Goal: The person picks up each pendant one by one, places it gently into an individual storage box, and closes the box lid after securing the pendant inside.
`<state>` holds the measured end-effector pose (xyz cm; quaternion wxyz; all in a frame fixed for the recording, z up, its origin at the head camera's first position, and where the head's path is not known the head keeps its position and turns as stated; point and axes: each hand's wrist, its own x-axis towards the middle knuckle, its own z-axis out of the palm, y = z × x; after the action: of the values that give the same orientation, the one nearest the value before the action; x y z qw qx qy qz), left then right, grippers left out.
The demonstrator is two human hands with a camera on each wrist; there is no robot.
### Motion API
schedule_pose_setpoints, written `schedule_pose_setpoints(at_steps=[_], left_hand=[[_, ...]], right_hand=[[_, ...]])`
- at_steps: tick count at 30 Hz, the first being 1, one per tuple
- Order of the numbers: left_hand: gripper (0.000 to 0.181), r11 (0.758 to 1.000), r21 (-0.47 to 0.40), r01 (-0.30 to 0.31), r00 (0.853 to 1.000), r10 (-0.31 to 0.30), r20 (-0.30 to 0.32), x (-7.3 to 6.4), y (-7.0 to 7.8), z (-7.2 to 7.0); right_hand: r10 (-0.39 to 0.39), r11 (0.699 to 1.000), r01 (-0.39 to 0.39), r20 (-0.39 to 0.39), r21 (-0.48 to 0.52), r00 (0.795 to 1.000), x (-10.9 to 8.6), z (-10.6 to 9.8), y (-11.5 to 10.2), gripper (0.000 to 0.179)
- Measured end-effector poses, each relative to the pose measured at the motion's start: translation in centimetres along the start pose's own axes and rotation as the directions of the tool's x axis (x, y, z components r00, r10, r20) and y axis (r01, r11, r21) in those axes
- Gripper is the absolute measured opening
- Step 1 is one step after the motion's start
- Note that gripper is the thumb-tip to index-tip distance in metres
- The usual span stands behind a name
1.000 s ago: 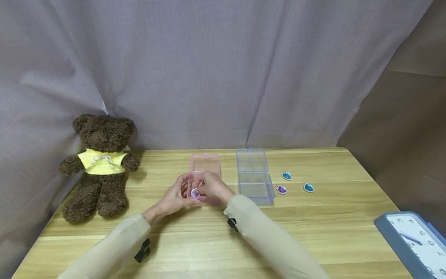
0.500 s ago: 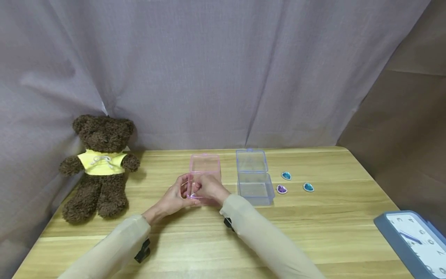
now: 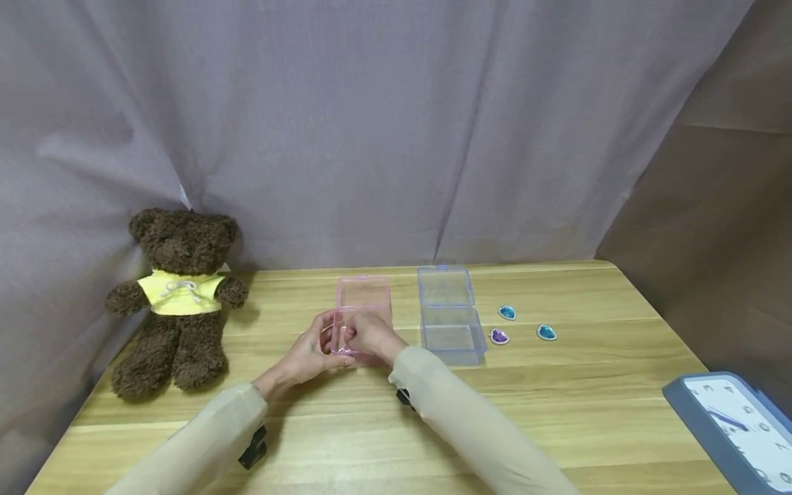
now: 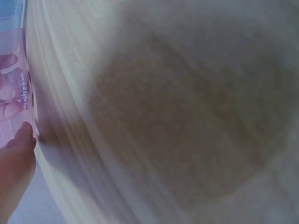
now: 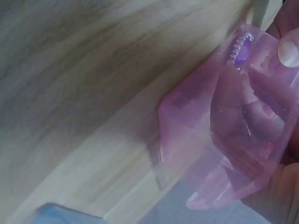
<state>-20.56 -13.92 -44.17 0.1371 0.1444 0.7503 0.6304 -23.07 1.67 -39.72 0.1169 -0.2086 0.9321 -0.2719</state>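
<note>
My left hand (image 3: 306, 350) grips the left side of a clear pink box (image 3: 364, 292), whose hinged lid is tipped back. The fingers of my right hand (image 3: 376, 333) are curled down inside this box. A purple heart-shaped gem with a silver beaded rim (image 5: 243, 51) stands on edge low in the box, seen through its wall. My right fingertips are at the gem and seem to pinch it; the pink plastic blurs the contact. In the left wrist view, my left hand (image 4: 18, 158) lies against the pink box (image 4: 11, 39), and the gem's beads (image 4: 24, 91) show through.
A clear blue box (image 3: 454, 337) with its lid back stands right of the pink one. Beyond it lie a purple gem (image 3: 499, 336) and two blue gems (image 3: 507, 313) (image 3: 546, 333). A brown teddy bear (image 3: 182, 302) sits left; a blue-framed clock (image 3: 730, 426) lies right.
My right hand has lowered the purple gem from the pink box's opening down inside it, then stayed nearly still. My left hand keeps its grip on the box.
</note>
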Motion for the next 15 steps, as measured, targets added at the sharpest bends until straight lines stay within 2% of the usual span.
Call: schedule_pose_setpoints(at_steps=[5, 9, 12, 15], left_hand=[[0.09, 0.999, 0.037, 0.026, 0.999, -0.025, -0.028, -0.1, 0.1, 0.0], [0.09, 0.998, 0.048, 0.027, 0.999, -0.025, -0.038, 0.0, 0.1, 0.0], [0.09, 0.999, 0.045, 0.017, 1.0, -0.016, -0.026, 0.0, 0.1, 0.0], [0.091, 0.999, 0.049, 0.014, 1.0, -0.012, -0.026, 0.0, 0.1, 0.0]], right_hand=[[-0.06, 0.998, 0.062, -0.12, 0.012, 0.991, -0.6, -1.0, -0.3, 0.011], [-0.081, 0.984, 0.11, -0.197, 0.142, 0.977, -1.6, -3.2, 0.0, 0.008], [-0.06, 0.946, 0.132, -0.243, 0.296, 0.968, -2.8, -5.5, 1.5, 0.007], [0.01, 0.895, 0.131, -0.312, 0.427, 0.95, -4.5, -7.9, 4.3, 0.012]])
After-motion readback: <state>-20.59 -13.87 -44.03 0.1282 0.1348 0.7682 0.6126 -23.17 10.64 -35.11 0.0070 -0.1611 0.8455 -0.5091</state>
